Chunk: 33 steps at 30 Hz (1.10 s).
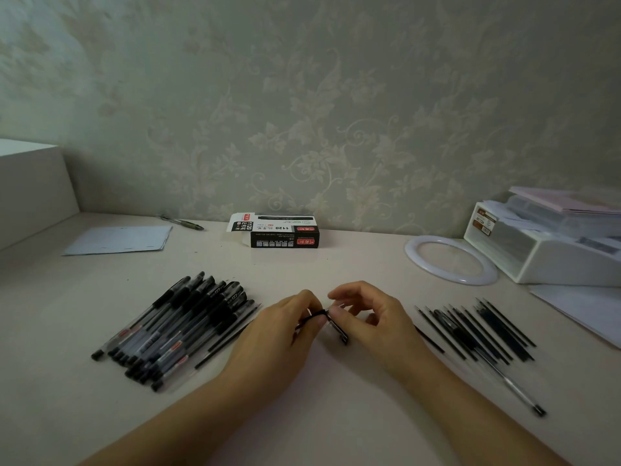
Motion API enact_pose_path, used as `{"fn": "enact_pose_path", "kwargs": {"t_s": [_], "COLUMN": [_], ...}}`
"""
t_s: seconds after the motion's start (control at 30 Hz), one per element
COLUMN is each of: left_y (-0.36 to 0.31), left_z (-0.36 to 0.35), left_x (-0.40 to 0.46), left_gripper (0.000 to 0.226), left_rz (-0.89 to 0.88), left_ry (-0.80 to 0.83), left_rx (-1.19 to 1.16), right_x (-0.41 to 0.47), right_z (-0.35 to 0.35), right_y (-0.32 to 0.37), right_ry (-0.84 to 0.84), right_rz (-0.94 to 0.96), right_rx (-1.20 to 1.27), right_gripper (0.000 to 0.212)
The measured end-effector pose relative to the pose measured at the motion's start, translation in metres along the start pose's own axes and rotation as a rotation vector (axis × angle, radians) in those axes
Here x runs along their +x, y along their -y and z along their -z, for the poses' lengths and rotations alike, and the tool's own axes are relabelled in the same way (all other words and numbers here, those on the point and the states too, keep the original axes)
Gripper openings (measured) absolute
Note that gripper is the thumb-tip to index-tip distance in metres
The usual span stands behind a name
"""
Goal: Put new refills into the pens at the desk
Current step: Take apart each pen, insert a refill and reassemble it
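Note:
My left hand [289, 326] and my right hand [366, 316] meet over the middle of the desk [336, 415]. Between their fingertips is a clear pen barrel with a black end [339, 331]; my left hand pinches a thin black refill [309, 319] at the barrel's mouth and my right hand holds the barrel. A heap of several black-capped clear pens [178, 326] lies to the left, with loose refills along its right edge. Several black refills [484, 331] are fanned out on the right, with one clear pen [514, 388] lying beside them.
An open black-and-white pen box [285, 232] stands at the back by the wall. A sheet of paper [121, 240] and a loose pen [183, 223] lie back left. A white ring [450, 260], a white drawer unit [551, 243] and papers [581, 307] are at the right.

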<state>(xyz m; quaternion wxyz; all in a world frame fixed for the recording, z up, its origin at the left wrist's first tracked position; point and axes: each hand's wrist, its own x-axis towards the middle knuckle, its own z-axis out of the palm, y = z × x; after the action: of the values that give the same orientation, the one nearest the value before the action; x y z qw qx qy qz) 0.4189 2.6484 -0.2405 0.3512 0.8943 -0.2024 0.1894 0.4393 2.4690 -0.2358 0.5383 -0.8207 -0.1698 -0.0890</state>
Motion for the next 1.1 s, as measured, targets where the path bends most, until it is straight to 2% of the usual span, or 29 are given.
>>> {"fn": "enact_pose_path", "kwargs": {"t_s": [0.03, 0.13, 0.3, 0.47, 0.7, 0.77, 0.9, 0.97, 1.03, 1.1], "left_y": [0.000, 0.000, 0.001, 0.002, 0.002, 0.002, 0.005, 0.005, 0.004, 0.005], "left_z": [0.000, 0.000, -0.001, -0.001, -0.002, -0.002, -0.002, -0.002, -0.002, -0.002], "left_x": [0.000, -0.001, 0.000, 0.000, 0.000, 0.001, 0.000, 0.000, 0.000, 0.000], "left_gripper": [0.010, 0.010, 0.010, 0.010, 0.010, 0.009, 0.004, 0.012, 0.018, 0.020], "left_rz": [-0.001, 0.001, 0.006, 0.010, 0.017, 0.021, 0.029, 0.015, 0.007, 0.007], "left_ry": [0.000, 0.003, 0.011, 0.017, 0.012, 0.008, 0.004, -0.002, -0.009, -0.013], "left_rx": [0.001, -0.001, 0.010, 0.020, 0.009, -0.002, -0.026, -0.028, -0.018, -0.018], "right_x": [0.000, 0.001, 0.000, 0.001, 0.003, 0.004, 0.005, 0.005, 0.005, 0.006], "right_z": [-0.001, -0.003, 0.001, -0.002, 0.000, 0.001, 0.007, 0.009, 0.009, 0.009], "right_y": [0.000, 0.000, 0.001, 0.001, 0.000, 0.000, -0.003, -0.004, -0.004, -0.006], "right_ry": [-0.010, -0.019, 0.010, -0.015, -0.022, -0.078, -0.294, -0.319, -0.316, -0.326], "right_rz": [-0.016, -0.017, -0.006, -0.029, -0.054, -0.072, -0.153, -0.184, -0.179, -0.135], "right_rx": [0.005, -0.011, 0.018, 0.026, 0.052, 0.096, 0.255, 0.271, 0.227, 0.043], "right_gripper": [0.003, 0.011, 0.012, 0.004, 0.008, 0.008, 0.007, 0.009, 0.008, 0.008]}}
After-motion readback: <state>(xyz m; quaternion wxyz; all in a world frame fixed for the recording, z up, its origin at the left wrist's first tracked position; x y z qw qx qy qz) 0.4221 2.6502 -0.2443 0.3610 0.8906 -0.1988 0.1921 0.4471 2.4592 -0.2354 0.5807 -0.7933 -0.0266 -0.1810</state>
